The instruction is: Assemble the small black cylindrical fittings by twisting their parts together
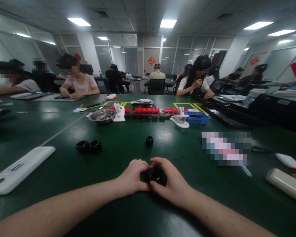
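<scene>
Between my two hands is a black ring-shaped part with a round hole facing me, low over the green table. My left hand curls around its left side, fingers and thumb closed on it. From the right, my right hand grips the same part between thumb and fingers. A similar small black part stands on the table just beyond my hands. Two more black round parts, a left one and a right one, sit side by side farther left.
A metal bowl with small pieces, red bins, white clamps and a blue tray line the table's far side. At left lies a long white device; at right, a beige case. Several people sit beyond.
</scene>
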A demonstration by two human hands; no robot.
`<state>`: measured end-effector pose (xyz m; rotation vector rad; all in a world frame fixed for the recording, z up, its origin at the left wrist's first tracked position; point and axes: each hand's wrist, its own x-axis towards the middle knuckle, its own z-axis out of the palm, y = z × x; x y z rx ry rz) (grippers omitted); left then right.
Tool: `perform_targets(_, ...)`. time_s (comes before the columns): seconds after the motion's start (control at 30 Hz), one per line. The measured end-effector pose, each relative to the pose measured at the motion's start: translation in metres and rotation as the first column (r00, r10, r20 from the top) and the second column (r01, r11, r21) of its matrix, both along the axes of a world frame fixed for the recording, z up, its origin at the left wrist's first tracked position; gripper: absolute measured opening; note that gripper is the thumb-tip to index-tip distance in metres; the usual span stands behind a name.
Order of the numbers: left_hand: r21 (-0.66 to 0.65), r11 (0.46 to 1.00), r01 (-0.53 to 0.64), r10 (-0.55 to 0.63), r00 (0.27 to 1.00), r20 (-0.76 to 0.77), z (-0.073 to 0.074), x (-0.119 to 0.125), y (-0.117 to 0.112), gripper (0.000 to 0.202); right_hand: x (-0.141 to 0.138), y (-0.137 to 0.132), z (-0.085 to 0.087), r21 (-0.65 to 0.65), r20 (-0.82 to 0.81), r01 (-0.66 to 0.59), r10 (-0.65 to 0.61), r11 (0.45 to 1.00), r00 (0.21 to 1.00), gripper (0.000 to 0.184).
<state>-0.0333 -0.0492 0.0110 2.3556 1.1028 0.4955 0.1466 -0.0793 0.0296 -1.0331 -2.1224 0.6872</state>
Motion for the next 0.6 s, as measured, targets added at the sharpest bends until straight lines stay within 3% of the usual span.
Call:
perform_targets(0.13,0.009,1.0,0.016,-0.016,1.0,0.003,-0.0012,-0.0014,0.0002,0.046,0.001,-0.0053,0.0019,0.056,0.014,-0.063,0.062,0.996,0.998,0.062)
perform_targets(0.23,0.011,1.0,0.017,-0.017,1.0,-0.007,-0.0035,-0.0019,0.0011,0.049,-0.0036,-0.004,0.0016,0.097,0.076,0.013,-0.02,0.995,0.997,0.062)
perform_targets(0.37,0.039,0.999,0.021,-0.02,0.999,-0.032,-0.0039,-0.0009,0.0012,0.038,-0.0076,0.0015,-0.0004,0.076,0.129,0.089,-0.099,0.993,0.987,0.055)
perform_targets(0.47,0.033,0.999,0.033,-0.032,0.999,-0.02,-0.0024,-0.0003,0.0005,0.033,-0.0051,0.0019,0.0,0.043,0.091,0.017,-0.021,0.999,0.996,0.049)
perform_targets(0.6,0.035,0.998,0.044,-0.043,0.999,-0.028,-0.0012,-0.0009,0.0001,0.036,-0.0014,-0.0002,0.0021,0.043,0.052,-0.073,0.071,0.996,0.996,0.061)
